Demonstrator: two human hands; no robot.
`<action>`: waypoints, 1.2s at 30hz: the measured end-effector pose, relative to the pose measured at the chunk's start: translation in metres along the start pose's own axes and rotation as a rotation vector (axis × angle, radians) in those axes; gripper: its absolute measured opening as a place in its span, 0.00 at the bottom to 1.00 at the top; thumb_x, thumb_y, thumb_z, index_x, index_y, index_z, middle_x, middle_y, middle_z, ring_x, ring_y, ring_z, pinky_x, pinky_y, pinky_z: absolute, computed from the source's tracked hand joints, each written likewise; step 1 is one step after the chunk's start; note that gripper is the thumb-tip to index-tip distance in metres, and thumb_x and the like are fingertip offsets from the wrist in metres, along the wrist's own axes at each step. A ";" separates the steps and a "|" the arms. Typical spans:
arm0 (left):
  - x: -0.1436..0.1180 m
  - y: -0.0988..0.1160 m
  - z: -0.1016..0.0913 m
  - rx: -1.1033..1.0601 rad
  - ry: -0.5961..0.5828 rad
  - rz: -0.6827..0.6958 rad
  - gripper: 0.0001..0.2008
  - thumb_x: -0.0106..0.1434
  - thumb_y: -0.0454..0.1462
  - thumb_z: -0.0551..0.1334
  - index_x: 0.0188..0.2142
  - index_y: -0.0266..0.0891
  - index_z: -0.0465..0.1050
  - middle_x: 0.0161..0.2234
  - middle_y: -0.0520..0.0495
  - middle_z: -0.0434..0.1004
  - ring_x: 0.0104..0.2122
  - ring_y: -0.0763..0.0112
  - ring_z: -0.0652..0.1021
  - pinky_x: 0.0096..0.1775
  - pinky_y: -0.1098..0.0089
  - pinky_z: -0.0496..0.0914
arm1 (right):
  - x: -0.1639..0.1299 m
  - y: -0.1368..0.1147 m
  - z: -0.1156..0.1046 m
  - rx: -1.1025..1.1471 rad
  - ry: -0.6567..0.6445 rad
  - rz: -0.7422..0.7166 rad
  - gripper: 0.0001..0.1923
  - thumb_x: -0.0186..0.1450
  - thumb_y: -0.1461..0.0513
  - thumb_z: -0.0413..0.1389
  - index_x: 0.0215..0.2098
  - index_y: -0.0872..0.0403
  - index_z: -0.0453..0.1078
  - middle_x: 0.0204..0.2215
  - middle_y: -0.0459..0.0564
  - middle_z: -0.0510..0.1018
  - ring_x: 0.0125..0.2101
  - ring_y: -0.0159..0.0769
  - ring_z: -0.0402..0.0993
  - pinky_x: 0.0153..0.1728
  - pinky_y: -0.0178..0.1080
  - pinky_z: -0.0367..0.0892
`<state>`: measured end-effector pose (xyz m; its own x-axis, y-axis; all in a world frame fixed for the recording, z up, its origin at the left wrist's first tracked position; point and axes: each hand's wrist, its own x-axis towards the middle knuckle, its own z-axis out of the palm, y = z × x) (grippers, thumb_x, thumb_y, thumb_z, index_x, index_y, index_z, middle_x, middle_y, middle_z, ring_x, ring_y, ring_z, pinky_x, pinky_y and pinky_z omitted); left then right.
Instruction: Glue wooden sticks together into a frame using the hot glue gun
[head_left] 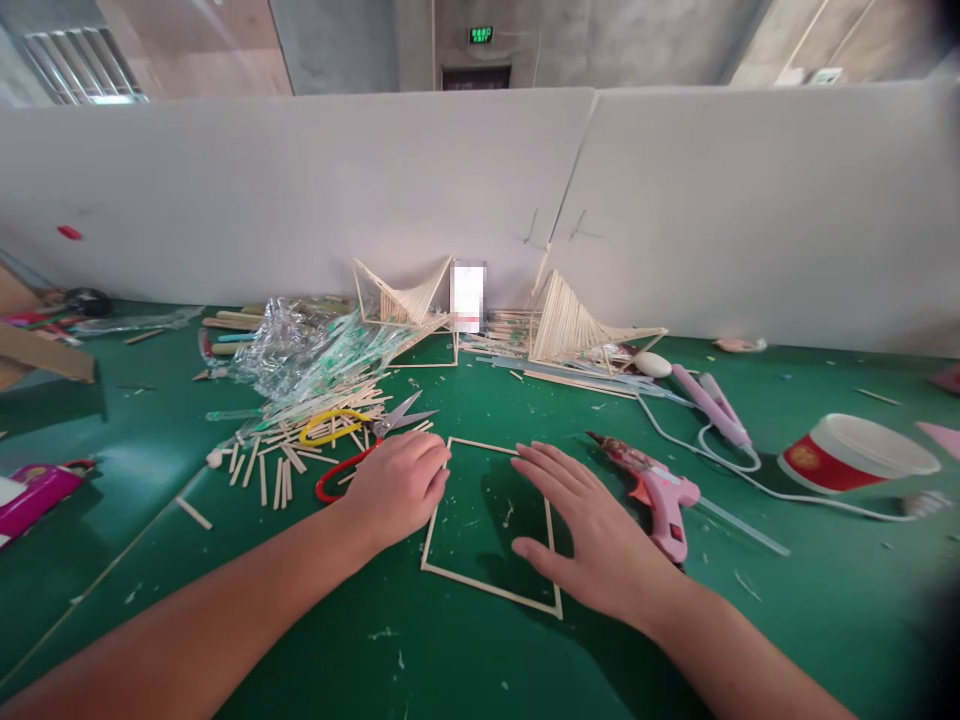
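A four-sided frame of thin wooden sticks point(491, 590) lies flat on the green table. At its upper left corner my left hand point(397, 485) is closed, its curled fingers pinching the left side; the fingertips are partly hidden. My right hand point(581, 520) is open over the frame's right side, fingers stretched out and thumb apart, covering part of that stick. Scissors with a yellow and a red handle point(330, 428) lie just beyond my left hand, blades spread. To the right of my right hand, a pink glue gun point(664, 500) rests on its side with a clear glue stick in its back.
Loose short sticks point(281, 480) and crumpled clear plastic point(281, 345) lie at the left. Two stick models, one left point(409, 300) and one right point(566, 325), stand by the grey partition point(300, 190). A paper cup point(855, 455) and a white cord point(795, 490) are at the right.
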<state>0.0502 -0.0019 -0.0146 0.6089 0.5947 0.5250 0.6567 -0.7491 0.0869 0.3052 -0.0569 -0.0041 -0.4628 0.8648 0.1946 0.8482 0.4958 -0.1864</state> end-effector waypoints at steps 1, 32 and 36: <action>0.000 -0.001 0.000 0.003 -0.017 -0.003 0.08 0.66 0.32 0.54 0.38 0.35 0.72 0.37 0.42 0.76 0.39 0.61 0.77 0.41 0.58 0.75 | 0.000 -0.002 -0.001 0.007 -0.025 -0.017 0.38 0.62 0.48 0.54 0.65 0.55 0.54 0.66 0.54 0.56 0.66 0.47 0.47 0.62 0.55 0.53; -0.004 -0.009 0.001 -0.040 -0.033 -0.040 0.13 0.65 0.34 0.56 0.49 0.37 0.67 0.46 0.40 0.75 0.47 0.56 0.75 0.47 0.53 0.74 | 0.004 0.013 -0.005 0.028 0.120 0.129 0.25 0.62 0.53 0.56 0.56 0.53 0.64 0.59 0.56 0.68 0.59 0.49 0.63 0.55 0.54 0.65; -0.003 -0.012 -0.002 -0.043 -0.029 -0.018 0.09 0.65 0.33 0.56 0.43 0.37 0.70 0.42 0.42 0.77 0.45 0.58 0.76 0.47 0.53 0.73 | 0.005 0.019 -0.001 -0.016 0.242 0.160 0.15 0.63 0.61 0.52 0.47 0.53 0.70 0.49 0.56 0.78 0.52 0.49 0.71 0.53 0.55 0.66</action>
<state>0.0402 0.0046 -0.0154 0.6106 0.6158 0.4980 0.6483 -0.7498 0.1322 0.3194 -0.0429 -0.0057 -0.2490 0.8872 0.3884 0.9103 0.3513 -0.2188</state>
